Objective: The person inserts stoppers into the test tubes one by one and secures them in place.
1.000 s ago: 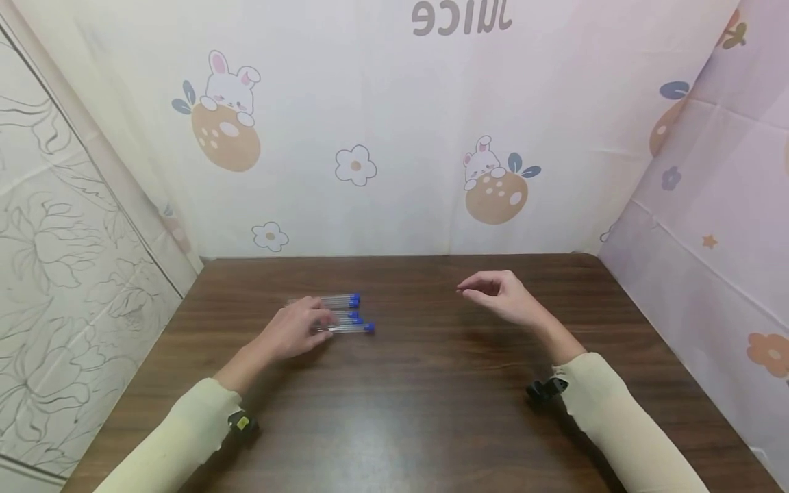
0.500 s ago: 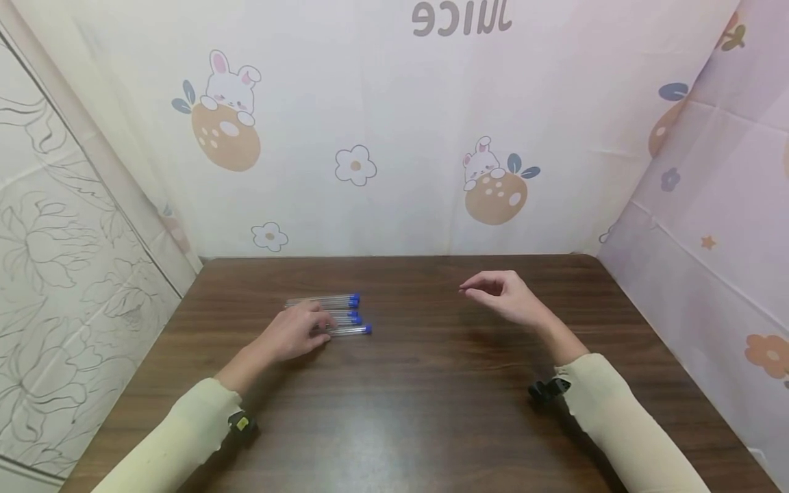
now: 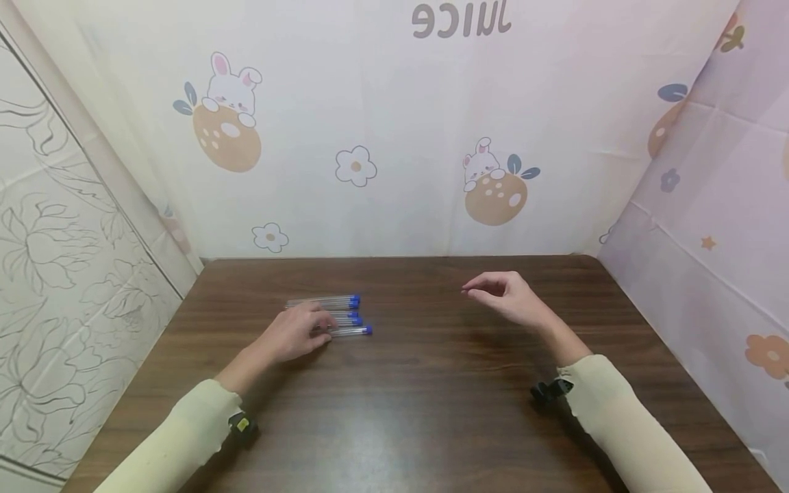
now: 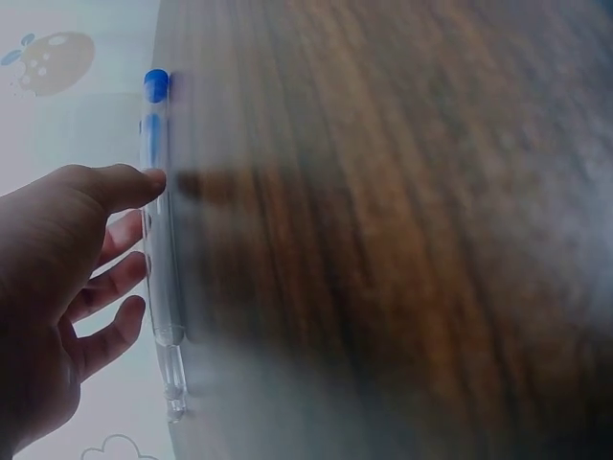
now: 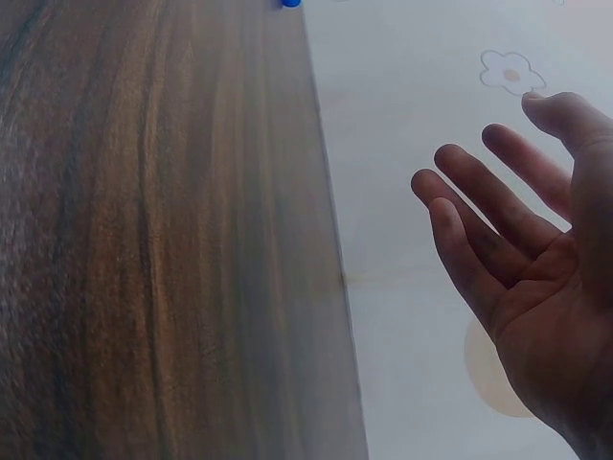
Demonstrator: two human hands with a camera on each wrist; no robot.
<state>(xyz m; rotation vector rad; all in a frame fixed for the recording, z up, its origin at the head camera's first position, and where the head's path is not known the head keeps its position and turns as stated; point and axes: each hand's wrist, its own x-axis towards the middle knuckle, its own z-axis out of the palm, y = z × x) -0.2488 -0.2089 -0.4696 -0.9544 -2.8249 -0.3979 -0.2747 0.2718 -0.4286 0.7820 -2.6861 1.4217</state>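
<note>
Several clear-barrelled pens with blue ends [image 3: 342,299] lie side by side on the brown wooden table [image 3: 394,390], left of centre, blue ends to the right. Over their left part rests my left hand [image 3: 298,332], covering some barrels. In the left wrist view its thumb touches the nearest pen [image 4: 165,287], while the other fingers lie loosely bent and spread behind it. That pen sits slightly apart from the others. My right hand [image 3: 508,298] hovers above the right side of the table, away from the pens. Its fingers are loosely bent and hold nothing.
A pale printed curtain [image 3: 407,137] hangs behind the table's back edge, and another [image 3: 709,226] hangs along the right. A panel with line-drawn flowers [image 3: 61,253] stands at the left. Black wrist devices sit at both cuffs.
The nearest pen has shifted slightly left and turned a little under my left hand, mostly in the first half second. My right hand has drifted very slightly right.
</note>
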